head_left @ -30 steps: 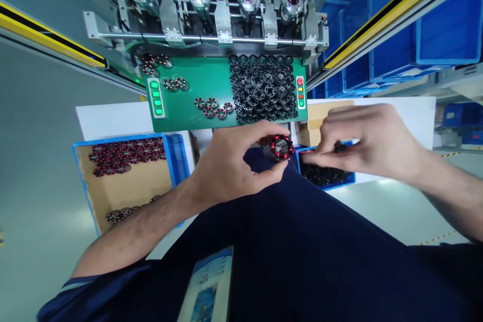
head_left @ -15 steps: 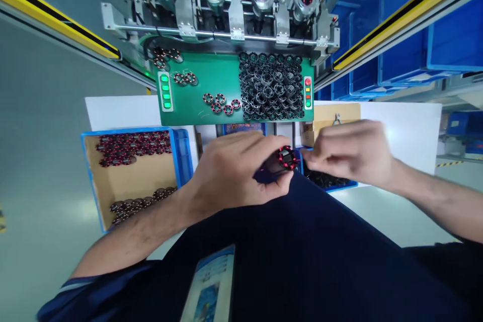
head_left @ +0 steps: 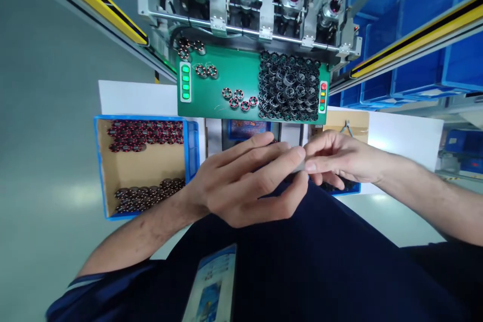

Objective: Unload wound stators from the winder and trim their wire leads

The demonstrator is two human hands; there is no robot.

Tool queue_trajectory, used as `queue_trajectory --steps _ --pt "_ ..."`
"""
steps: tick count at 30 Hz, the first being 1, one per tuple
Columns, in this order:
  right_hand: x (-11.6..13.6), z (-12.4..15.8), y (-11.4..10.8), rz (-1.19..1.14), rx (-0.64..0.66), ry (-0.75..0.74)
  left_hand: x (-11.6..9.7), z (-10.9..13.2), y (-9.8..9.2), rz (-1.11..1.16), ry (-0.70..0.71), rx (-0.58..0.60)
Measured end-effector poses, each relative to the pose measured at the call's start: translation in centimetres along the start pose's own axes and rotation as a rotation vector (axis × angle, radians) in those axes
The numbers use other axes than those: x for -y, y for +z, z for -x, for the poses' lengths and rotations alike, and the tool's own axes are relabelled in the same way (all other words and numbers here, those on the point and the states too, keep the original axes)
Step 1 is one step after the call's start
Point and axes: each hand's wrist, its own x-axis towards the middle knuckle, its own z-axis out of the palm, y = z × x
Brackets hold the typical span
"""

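My left hand point(head_left: 249, 181) is closed around a wound motor stator point(head_left: 299, 167); only a bit of its grey side shows between the fingertips, and its red windings are hidden. At the stator's right edge, the thumb and forefinger of my right hand point(head_left: 335, 158) are pinched together, touching it or something very thin at it, too small to make out. Both hands are in front of my body, just below the green work surface point(head_left: 204, 108). On that surface lie several red-wound stators point(head_left: 234, 103) and a dense block of dark unwound stators point(head_left: 289, 83).
A winding machine point(head_left: 241, 15) with several spindles stands behind the green surface. On the left is a blue bin point(head_left: 97, 161) holding rows of stators. Pliers point(head_left: 346, 128) lie on cardboard at the right, and blue crates point(head_left: 418, 35) stand beyond. Yellow-edged posts flank both sides.
The right hand has come in from the right and its fingertips now meet the stator. My left hand has turned, so the stator's red-wound end no longer shows. The view has shifted slightly.
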Motion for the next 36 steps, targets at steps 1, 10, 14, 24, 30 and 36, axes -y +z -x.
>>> queue_trajectory --steps 1,10,14,24,30,36 --pt "0.2 -0.3 0.6 0.091 -0.051 -0.078 0.1 0.4 -0.4 -0.021 -0.019 0.003" --pt "0.8 -2.9 2.1 1.121 -0.519 -0.572 2.2 8.4 -1.6 0.089 -0.705 0.136" --pt "-3.1 -5.5 1.1 0.823 -0.552 -0.339 8.1 15.8 0.7 -0.032 -1.086 0.332" --pt "-9.7 -8.4 5.2 0.609 -0.525 -0.062 20.0 21.7 11.1 0.006 -1.233 0.474" --pt "-11.0 -7.5 5.5 0.547 -0.608 -0.063 25.7 22.4 9.8 -0.240 -1.263 0.240" --pt "-10.7 -7.2 5.5 0.602 -0.572 -0.095 31.0 23.9 11.3 -0.061 -0.876 -0.080"
